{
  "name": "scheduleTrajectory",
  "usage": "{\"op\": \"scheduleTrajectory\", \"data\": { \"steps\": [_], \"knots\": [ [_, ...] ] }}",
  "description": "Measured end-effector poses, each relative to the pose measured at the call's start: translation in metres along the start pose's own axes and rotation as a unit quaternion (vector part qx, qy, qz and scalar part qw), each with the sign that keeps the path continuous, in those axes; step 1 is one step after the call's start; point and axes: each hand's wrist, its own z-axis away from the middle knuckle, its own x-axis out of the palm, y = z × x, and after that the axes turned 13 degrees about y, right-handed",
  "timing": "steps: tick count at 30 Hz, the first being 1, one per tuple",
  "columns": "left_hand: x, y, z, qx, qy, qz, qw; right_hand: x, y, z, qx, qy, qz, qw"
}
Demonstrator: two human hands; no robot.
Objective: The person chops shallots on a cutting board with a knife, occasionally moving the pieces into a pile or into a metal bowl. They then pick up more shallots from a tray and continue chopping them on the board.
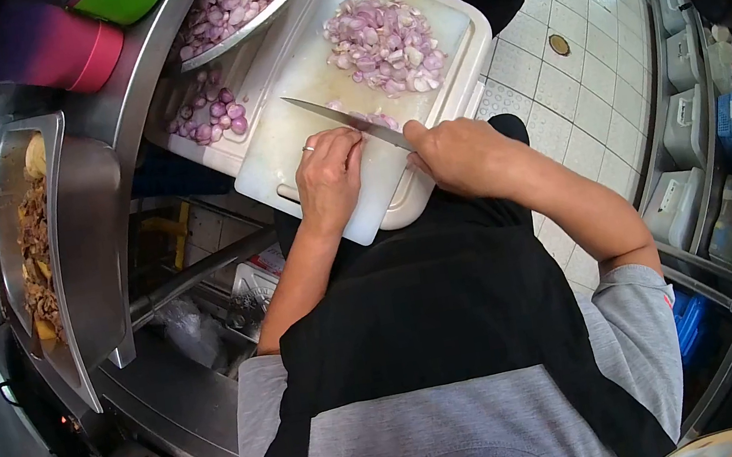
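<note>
A white cutting board [305, 77] lies in front of me with a pile of chopped shallots [384, 43] at its far end. My right hand [459, 153] grips the handle of a knife [340, 117], whose blade lies across the board. Under the blade sit a few shallot pieces [374, 120], and my left hand [330, 175], wearing a ring, presses fingertips down on them.
A white tub with peeled whole shallots [212, 114] sits left of the board. A metal tray of sliced shallots [233, 2] is behind it. A steel pan of cooked food [35, 240] stands at far left. White containers [686, 124] line shelves at right above tiled floor.
</note>
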Motion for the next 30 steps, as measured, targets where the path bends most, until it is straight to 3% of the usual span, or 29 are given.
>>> {"op": "scheduleTrajectory", "data": {
  "steps": [4,8,11,13,17,23,30],
  "knots": [
    [0.000,0.002,-0.002,0.000,-0.002,0.001,1.000,0.032,0.009,-0.004,0.032,0.038,-0.054,0.997],
    [0.000,0.004,-0.008,0.020,-0.023,-0.016,0.999,0.027,0.043,-0.017,0.034,0.005,-0.161,0.986],
    [0.004,0.005,-0.012,0.024,-0.054,-0.049,0.997,0.012,0.042,-0.017,0.073,-0.015,-0.129,0.989],
    [0.003,0.005,-0.013,0.017,-0.038,-0.040,0.998,0.013,0.037,-0.007,0.040,0.047,-0.030,0.998],
    [0.000,0.003,-0.010,0.007,-0.039,-0.017,0.999,0.008,0.020,0.017,-0.007,0.106,0.015,0.994],
    [0.002,0.001,-0.007,0.059,-0.032,-0.038,0.997,0.006,0.011,0.035,-0.004,0.094,0.028,0.995],
    [0.003,0.002,-0.007,0.067,-0.012,-0.037,0.997,0.026,0.014,0.006,-0.027,0.115,0.004,0.993]
  ]
}}
